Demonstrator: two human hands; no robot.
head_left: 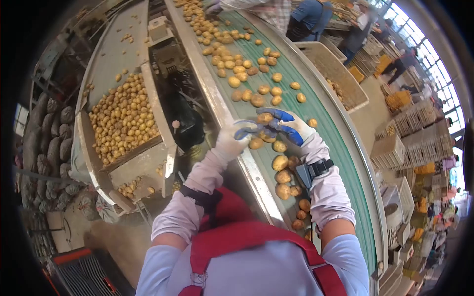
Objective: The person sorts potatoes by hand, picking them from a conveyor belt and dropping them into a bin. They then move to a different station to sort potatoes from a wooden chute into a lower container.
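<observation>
Nearest the camera, red fabric straps (232, 237) are noted over a light blue shirt. The right forearm, in a pale sleeve with a black wrist strap (316, 170), is laid over the green rubber conveyor belt (345, 163). A row of loose brown-yellow potatoes (283, 176) is seen between the sleeve and the belt's grey metal side rail (249, 167). To the right of the forearm, green surface is exposed up to the outer rim.

The right hand (291, 126), in a white glove with blue fingertips, is closed on a single yellow-brown round potato (264, 118), held just above the belt near its left edge. The left hand (229, 140), gloved alike, is placed over the side rail with its fingers bent toward that potato; whether it grips cannot be told.

Farther on, a dense band of small potatoes (232, 64) is spread along the belt's left half. Left of the rail, past a dark gap, a grey metal trough (163, 118) heaped with potatoes is recorded. A grey plastic crate (340, 64) is set near the belt's outer rim. Farthest off, other people (308, 17) are seen standing at the belt.
</observation>
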